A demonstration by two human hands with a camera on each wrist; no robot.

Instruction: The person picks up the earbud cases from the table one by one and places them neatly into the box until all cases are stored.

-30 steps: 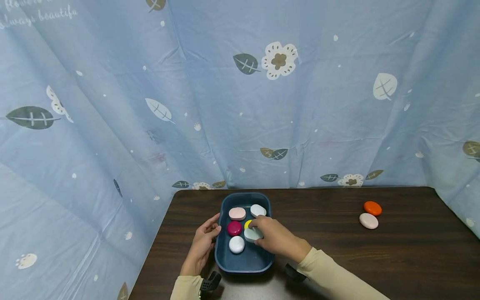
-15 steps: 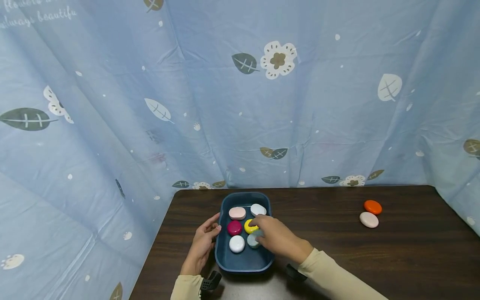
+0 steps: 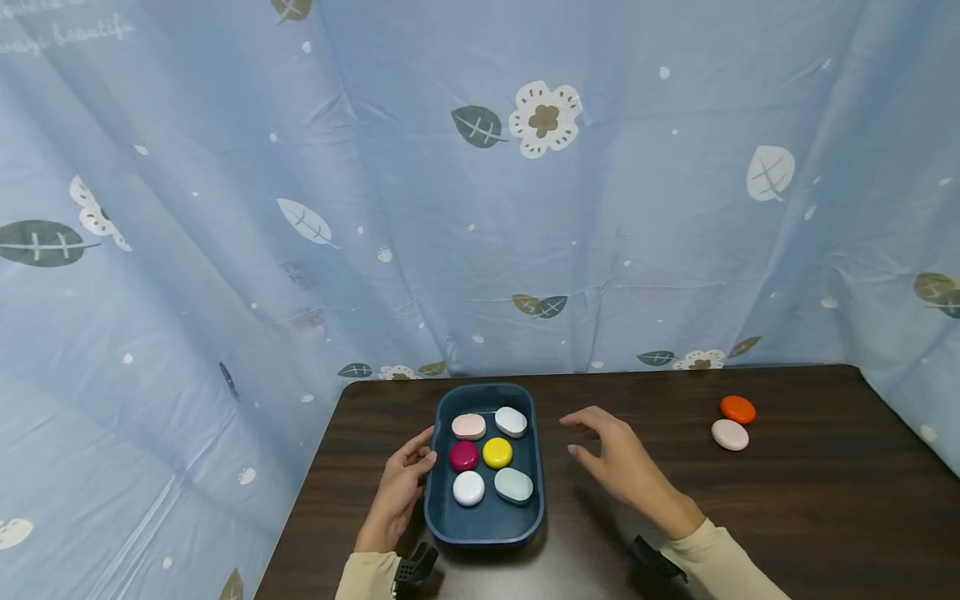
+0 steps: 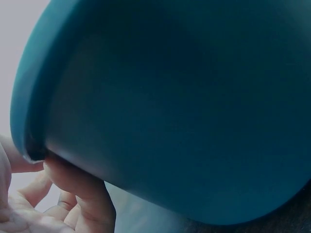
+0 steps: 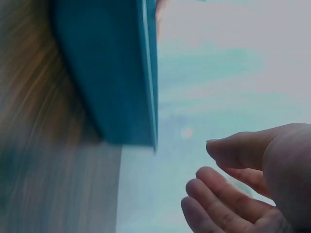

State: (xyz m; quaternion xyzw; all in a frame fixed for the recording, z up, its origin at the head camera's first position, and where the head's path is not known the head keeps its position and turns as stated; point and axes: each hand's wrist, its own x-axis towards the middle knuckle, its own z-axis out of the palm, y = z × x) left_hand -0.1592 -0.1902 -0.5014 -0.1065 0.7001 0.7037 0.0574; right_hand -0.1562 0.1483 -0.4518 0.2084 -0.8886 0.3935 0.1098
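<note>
A dark blue rectangular tray (image 3: 483,527) stands on the table, holding several smooth pieces that look like bars of soap. At its back lie a pale pink oval (image 3: 468,427) and a white oval (image 3: 511,422). A magenta round piece (image 3: 463,456) and a yellow round one (image 3: 497,452) sit mid-tray. Nearer are a white round piece (image 3: 468,488) and a pale green oval (image 3: 513,486). My left hand (image 3: 401,487) holds the tray's left rim, thumb on top and fingers beneath. Right of the tray, apart from it, my right hand (image 3: 626,462) hovers with loosely bent fingers and nothing in them.
Far to the right, an orange oval (image 3: 738,409) and a pale pink oval (image 3: 730,435) lie side by side on the dark wooden table (image 3: 810,500). A blue patterned curtain (image 3: 420,167) hangs behind and at the left.
My right hand has let go of the pale green oval, now lying at the tray's near right, and moved right, out of the tray. The left hand stays at the rim.
</note>
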